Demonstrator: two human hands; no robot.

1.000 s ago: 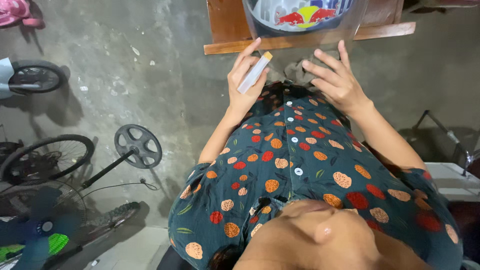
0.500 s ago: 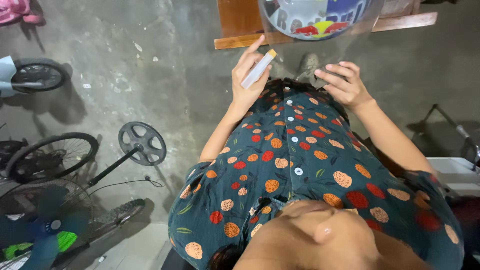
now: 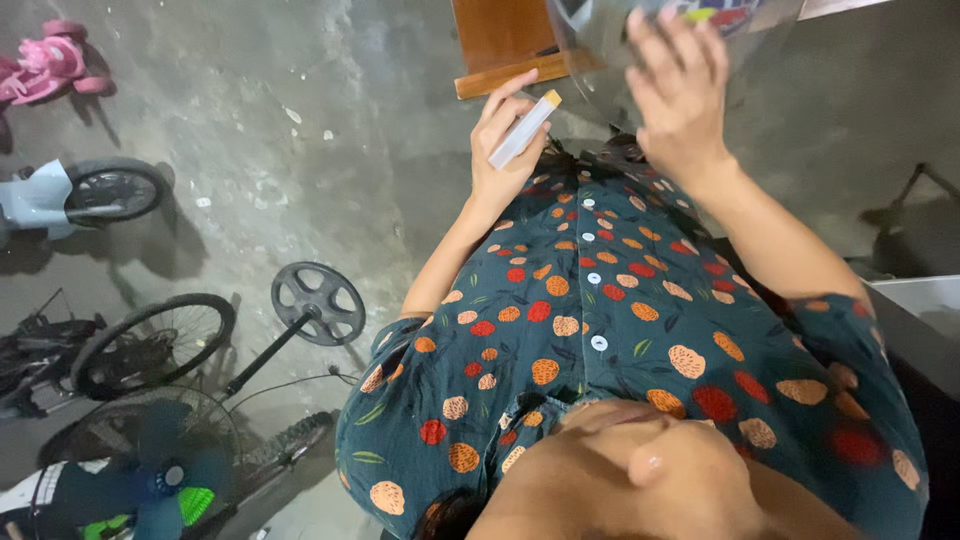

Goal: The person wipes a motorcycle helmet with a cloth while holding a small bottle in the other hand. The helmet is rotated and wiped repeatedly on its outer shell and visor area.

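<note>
My left hand grips a small white tube with an orange cap, held slanted in front of my chest. My right hand is raised with fingers spread, laid flat against the clear visor of a helmet at the top edge. The helmet rests on a brown wooden surface. Only a small part of the helmet shows. My patterned dark green shirt fills the lower middle.
On the concrete floor at left are a pink toy ride-on, a small vehicle's wheel, a bicycle wheel, a round spoked base on a rod and a blue fan. A white box edge is at right.
My right hand rose from near my lap up onto the visor, fingers spreading. The left hand kept the tube almost still. The view shifted, so the helmet slid toward the top edge.
</note>
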